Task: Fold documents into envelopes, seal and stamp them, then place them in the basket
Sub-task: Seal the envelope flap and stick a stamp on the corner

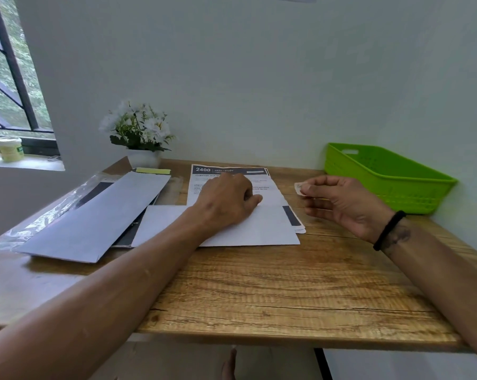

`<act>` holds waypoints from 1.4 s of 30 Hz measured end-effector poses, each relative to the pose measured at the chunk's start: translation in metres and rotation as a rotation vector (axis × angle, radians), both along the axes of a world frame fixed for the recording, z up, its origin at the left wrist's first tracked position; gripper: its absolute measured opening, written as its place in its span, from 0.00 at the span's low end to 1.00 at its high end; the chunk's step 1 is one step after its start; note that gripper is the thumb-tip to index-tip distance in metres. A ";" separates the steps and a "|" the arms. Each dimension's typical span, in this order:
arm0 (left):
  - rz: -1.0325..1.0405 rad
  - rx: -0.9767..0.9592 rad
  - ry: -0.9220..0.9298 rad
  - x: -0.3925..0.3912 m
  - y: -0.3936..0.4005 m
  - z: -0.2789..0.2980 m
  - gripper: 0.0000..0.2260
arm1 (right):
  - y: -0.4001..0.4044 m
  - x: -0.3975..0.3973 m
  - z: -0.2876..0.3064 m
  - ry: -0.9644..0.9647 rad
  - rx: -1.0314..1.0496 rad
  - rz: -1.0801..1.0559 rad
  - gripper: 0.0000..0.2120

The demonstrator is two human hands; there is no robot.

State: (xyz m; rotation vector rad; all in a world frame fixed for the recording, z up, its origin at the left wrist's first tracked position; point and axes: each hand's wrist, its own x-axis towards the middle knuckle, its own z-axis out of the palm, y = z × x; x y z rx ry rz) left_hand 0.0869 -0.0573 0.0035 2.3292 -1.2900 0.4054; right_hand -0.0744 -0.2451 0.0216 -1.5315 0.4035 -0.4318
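A white envelope point(262, 229) lies flat on the wooden table point(286, 283), over the lower part of a stack of printed documents point(232, 171). My left hand point(226, 198) rests on the envelope's upper edge, knuckles up, fingers curled down against the paper. My right hand point(341, 204) hovers to the right of the papers and pinches a small pale stamp point(298, 187) between thumb and fingertips. The green basket point(391, 182) stands at the back right against the wall and looks empty.
Another long white envelope point(100, 215) lies at the left over dark sheets and a clear plastic sleeve point(53, 209). A yellow sticky pad point(152, 170) and a potted white flower point(141, 133) stand at the back. A tub point(8, 149) sits on the windowsill.
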 end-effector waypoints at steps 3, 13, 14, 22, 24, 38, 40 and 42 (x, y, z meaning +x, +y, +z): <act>-0.025 0.007 0.045 0.003 -0.002 -0.002 0.15 | 0.002 0.003 -0.003 0.037 -0.005 -0.020 0.09; -0.175 0.228 0.215 -0.009 -0.002 0.006 0.35 | 0.007 0.003 -0.005 0.037 -0.055 -0.079 0.09; -0.174 0.231 0.208 -0.009 -0.002 0.006 0.35 | 0.009 0.003 -0.005 0.043 -0.077 -0.079 0.10; -0.148 0.224 0.163 -0.011 -0.002 0.000 0.31 | 0.020 0.004 -0.009 0.124 -0.455 -0.102 0.11; -0.156 0.193 0.153 -0.012 -0.001 -0.003 0.30 | 0.022 0.004 -0.009 0.144 -0.527 -0.099 0.10; -0.245 0.011 0.225 -0.016 0.005 -0.008 0.27 | 0.034 0.010 -0.013 0.122 -0.707 -0.089 0.05; -0.247 0.013 0.233 -0.016 0.005 -0.007 0.27 | 0.036 0.012 -0.013 0.120 -0.722 -0.099 0.05; -0.253 0.011 0.237 -0.016 0.005 -0.008 0.28 | 0.037 0.013 -0.014 0.120 -0.731 -0.113 0.04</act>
